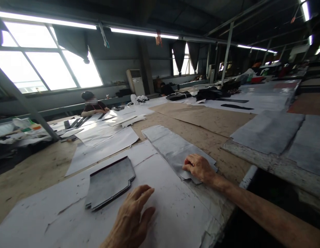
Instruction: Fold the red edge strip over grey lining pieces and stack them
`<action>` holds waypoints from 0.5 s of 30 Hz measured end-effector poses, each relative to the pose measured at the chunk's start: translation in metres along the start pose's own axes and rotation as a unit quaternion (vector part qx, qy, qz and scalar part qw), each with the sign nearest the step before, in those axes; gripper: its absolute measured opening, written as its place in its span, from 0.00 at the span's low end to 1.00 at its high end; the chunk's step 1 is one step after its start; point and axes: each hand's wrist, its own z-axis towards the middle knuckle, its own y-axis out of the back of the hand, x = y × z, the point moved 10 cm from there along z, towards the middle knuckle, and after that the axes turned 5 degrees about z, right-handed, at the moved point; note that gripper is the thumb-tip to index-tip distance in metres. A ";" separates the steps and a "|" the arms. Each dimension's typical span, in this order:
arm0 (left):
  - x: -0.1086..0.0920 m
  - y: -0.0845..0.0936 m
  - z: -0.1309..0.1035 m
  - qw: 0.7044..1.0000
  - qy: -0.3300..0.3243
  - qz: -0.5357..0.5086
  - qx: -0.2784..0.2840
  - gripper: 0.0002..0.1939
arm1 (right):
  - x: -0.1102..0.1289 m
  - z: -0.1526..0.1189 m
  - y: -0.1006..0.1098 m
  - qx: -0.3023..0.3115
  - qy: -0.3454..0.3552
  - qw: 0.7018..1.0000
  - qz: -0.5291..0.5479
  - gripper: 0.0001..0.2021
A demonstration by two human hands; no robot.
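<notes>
Head view of a long cutting counter (pixel 41 165) in a workshop. The left hand (pixel 131 220) lies palm down, fingers spread and flat, on a large white paper sheet (pixel 175 206); its grip is apart and holds nothing. Just beyond and to the left of its fingertips, apart from them, lies a stack of grey cut pieces (pixel 109 182), flat on the same sheet, its long axis running from lower left to upper right and its notched edge turned toward the right. The left hand is the nearer of the two to this stack.

The right hand (pixel 198 167) rests knuckles up on the near end of a long grey fabric strip (pixel 170 146), fingers curled down onto the cloth; whether they pinch the edge or merely press it cannot be told. The strip's long axis runs away from the hand toward the upper left. White sheet lies bare between the stack and the strip, with nothing standing between them.

Further things: brown pattern paper (pixel 206 119) beyond the strip; grey fabric panels (pixel 268 132) on a raised board at right; more white sheets (pixel 105 137) toward the far left, where another person (pixel 92 105) sits at the counter's far side; dark fabric piles (pixel 208 93) in the distance.
</notes>
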 end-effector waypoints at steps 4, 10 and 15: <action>-0.022 -0.027 0.029 0.996 0.008 -0.073 0.044 0.17 | -0.004 0.009 -0.013 0.018 0.017 1.000 0.007 0.07; -0.032 -0.065 0.068 0.986 0.001 -0.114 0.119 0.22 | -0.012 0.013 -0.010 0.013 -0.001 0.999 0.052 0.07; -0.018 -0.089 0.088 0.980 0.059 -0.097 0.162 0.19 | -0.003 0.009 0.005 -0.001 -0.011 0.992 0.122 0.09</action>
